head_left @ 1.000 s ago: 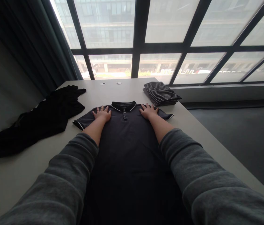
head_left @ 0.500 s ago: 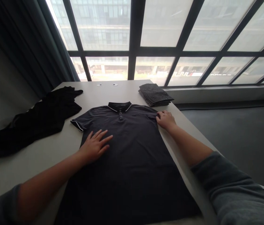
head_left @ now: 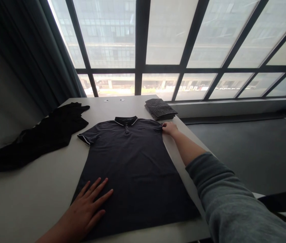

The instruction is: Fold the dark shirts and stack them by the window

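Note:
A dark grey polo shirt (head_left: pixel 133 168) lies spread front up on the white table, its collar toward the window. White piping edges the black collar and the left-hand sleeve. My left hand (head_left: pixel 87 206) rests flat on the lower left side of the shirt with its fingers spread. At the other side, my right hand (head_left: pixel 169 128) pinches the sleeve by the shoulder, and the fabric bunches at its fingertips. The end of that sleeve is hidden by the hand.
A folded striped garment (head_left: pixel 160 109) sits near the table's far right corner. Crumpled black clothing (head_left: pixel 41 135) lies along the left side of the white table (head_left: pixel 44 195). Beyond are a large window (head_left: pixel 165 33) and a dark curtain (head_left: pixel 31 44).
My left hand has slid down the shirt toward me, from the chest to the lower left side. My right hand now pinches the sleeve, which has bunched up. The view has shifted slightly.

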`<state>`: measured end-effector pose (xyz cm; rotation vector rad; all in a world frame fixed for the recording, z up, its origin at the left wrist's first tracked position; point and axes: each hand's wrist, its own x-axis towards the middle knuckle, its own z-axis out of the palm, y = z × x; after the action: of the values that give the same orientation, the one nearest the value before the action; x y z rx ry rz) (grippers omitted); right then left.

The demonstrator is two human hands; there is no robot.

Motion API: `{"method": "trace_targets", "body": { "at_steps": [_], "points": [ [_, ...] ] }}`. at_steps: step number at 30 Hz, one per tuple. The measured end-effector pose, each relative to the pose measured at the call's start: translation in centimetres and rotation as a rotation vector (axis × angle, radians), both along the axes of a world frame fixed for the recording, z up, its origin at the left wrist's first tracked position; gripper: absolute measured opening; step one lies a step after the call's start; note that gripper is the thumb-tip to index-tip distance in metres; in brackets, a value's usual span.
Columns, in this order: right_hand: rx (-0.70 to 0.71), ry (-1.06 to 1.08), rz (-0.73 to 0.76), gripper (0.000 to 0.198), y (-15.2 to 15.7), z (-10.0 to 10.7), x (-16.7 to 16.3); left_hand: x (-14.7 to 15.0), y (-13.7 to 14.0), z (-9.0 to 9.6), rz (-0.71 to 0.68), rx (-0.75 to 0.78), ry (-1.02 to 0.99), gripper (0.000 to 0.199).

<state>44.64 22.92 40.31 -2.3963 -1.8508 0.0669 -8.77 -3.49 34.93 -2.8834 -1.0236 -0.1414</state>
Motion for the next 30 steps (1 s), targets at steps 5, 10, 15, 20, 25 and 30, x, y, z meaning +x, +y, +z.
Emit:
{"method": "trace_targets", "body": {
  "at_steps": [5,10,15,20,25,30],
  "points": [
    [0.124,-0.015,-0.028,0.039,0.5,4.0,0.2,-0.7,0.3,0.4,-0.044,-0.007,-0.015,0.067],
    [0.282,-0.096,-0.011,0.037,-3.1,4.8,-2.1,-1.4,-0.3,0.4,-0.070,0.017,-0.040,0.069],
    [0.038,-0.011,0.239,0.025,-11.2,2.1,-4.5,-2.1,-2.8,1.2,-0.050,-0.113,-0.128,0.060],
    [0.033,-0.085,0.480,0.029,-21.3,-1.5,-6.4,-1.6,-4.4,1.9,0.107,-0.229,-0.227,0.023],
    [-0.007,-0.138,0.517,0.027,-24.8,-2.2,-7.3,-0.6,-4.0,3.6,0.107,-0.380,-0.221,0.023],
    [-0.216,-0.137,0.589,0.019,-26.0,0.2,-6.7,-0.7,-4.5,6.3,0.034,-0.593,-0.144,0.015]
  ]
}}
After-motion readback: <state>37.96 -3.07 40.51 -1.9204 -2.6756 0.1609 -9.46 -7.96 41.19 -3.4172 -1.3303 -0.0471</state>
